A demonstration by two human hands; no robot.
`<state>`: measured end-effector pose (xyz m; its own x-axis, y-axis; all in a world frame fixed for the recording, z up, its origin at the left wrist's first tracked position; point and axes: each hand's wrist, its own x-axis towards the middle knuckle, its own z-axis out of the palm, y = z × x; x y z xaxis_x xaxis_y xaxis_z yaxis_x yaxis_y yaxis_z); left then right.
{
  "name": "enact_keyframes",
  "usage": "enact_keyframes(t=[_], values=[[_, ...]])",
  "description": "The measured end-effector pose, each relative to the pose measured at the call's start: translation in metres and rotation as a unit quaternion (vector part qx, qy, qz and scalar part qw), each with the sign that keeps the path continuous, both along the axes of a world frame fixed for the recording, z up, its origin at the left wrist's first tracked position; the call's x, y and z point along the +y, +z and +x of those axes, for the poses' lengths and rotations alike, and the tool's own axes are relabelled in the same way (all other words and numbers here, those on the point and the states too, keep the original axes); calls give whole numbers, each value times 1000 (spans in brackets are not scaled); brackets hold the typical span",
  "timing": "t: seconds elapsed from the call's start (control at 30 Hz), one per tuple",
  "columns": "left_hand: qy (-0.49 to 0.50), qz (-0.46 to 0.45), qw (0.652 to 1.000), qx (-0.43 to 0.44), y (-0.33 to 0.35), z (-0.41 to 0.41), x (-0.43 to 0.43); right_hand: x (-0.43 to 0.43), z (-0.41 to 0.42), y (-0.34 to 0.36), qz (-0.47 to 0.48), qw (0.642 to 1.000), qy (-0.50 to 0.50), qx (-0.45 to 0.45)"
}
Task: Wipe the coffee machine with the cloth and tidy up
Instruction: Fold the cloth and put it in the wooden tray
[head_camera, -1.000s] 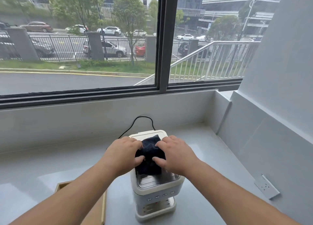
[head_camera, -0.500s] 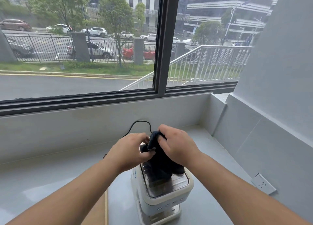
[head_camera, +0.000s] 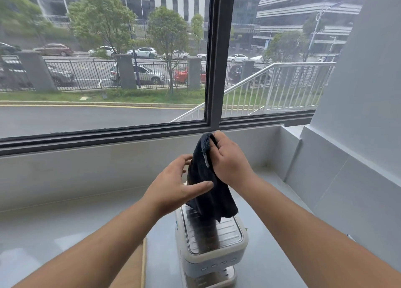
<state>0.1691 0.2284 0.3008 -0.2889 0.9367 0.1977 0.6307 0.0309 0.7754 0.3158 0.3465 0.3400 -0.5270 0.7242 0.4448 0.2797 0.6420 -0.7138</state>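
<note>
A small white coffee machine (head_camera: 213, 247) with a ribbed metal top stands on the grey counter, low in the middle of the view. Above it hangs a dark navy cloth (head_camera: 205, 183), lifted clear of most of the machine's top, its lower edge dangling over the rear of the metal plate. My right hand (head_camera: 229, 161) pinches the cloth's upper corner. My left hand (head_camera: 178, 185) is beside the cloth with fingers straight, the thumb lying across its front. The machine's back part is hidden behind the cloth.
A wooden tray edge (head_camera: 142, 264) lies left of the machine. The grey counter (head_camera: 65, 229) runs to a low ledge below a large window (head_camera: 108, 71). A grey wall (head_camera: 358, 157) rises on the right.
The cloth went from folded flat on the machine's top to lifted and hanging from my right hand. My left hand opened from gripping it. The view tilted upward.
</note>
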Motion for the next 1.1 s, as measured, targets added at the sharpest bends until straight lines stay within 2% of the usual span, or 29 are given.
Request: enact_keyframes(t=[0.23,0.47,0.67,0.77,0.87,0.97,1.1], values=[[103,10,995,4,19,14,-7,3,-14,3,19,998,59,0],[211,-8,977,41,20,-16,-34,-13,-41,1,19,990,140,-14],[228,30,961,-152,27,-64,-62,-21,-63,3,30,974,175,-141],[214,-5,966,-142,30,-85,-75,-25,-82,-2,-15,963,188,-195],[208,-38,975,-64,24,-109,-86,-30,-105,-10,-73,960,200,-183],[217,-44,975,-29,16,-136,-93,-38,-129,-19,-121,953,210,-185],[209,-70,975,-41,9,-176,-110,-59,-160,-26,-222,932,229,-171]])
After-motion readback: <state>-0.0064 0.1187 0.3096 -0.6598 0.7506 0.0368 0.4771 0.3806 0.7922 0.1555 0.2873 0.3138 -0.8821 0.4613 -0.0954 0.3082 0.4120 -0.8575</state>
